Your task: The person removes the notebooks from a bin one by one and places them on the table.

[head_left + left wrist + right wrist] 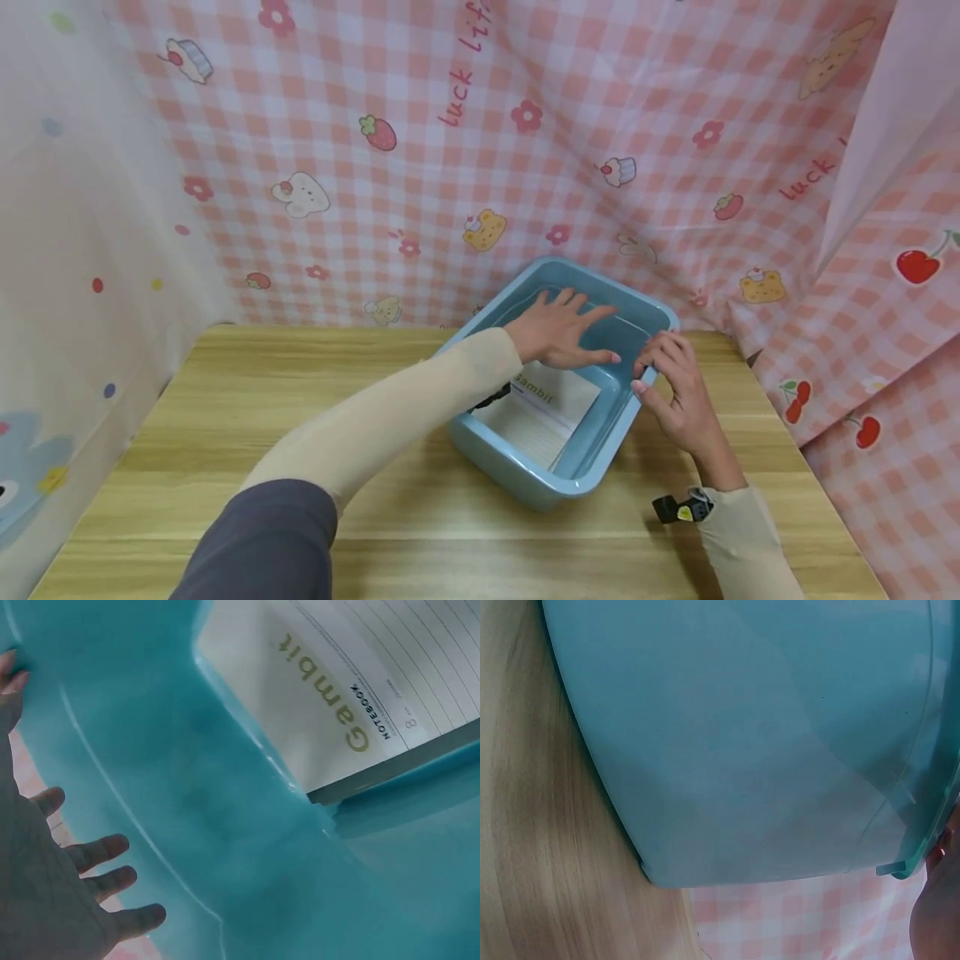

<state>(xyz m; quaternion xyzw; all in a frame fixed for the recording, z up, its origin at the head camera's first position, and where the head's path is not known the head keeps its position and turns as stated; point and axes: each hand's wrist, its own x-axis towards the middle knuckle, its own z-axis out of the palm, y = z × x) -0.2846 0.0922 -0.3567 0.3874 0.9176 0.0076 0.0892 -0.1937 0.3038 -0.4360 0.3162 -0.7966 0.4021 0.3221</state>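
A blue plastic basin sits at an angle on the table near its back edge. Inside, a white notebook lies flat on the bottom; the left wrist view shows "Gambit NOTEBOOK" and ruled lines on its cover. My left hand reaches over the basin toward its far wall, fingers spread and nothing in them. My right hand grips the basin's right rim, fingers curled over the edge and thumb on the near side. In the right wrist view the basin's outer wall fills most of the picture, with only part of that hand showing.
The wooden table extends to the left and in front of the basin. A pink checked curtain hangs right behind the table, and more printed cloth hangs at the right. A small black wrist camera sits on my right wrist.
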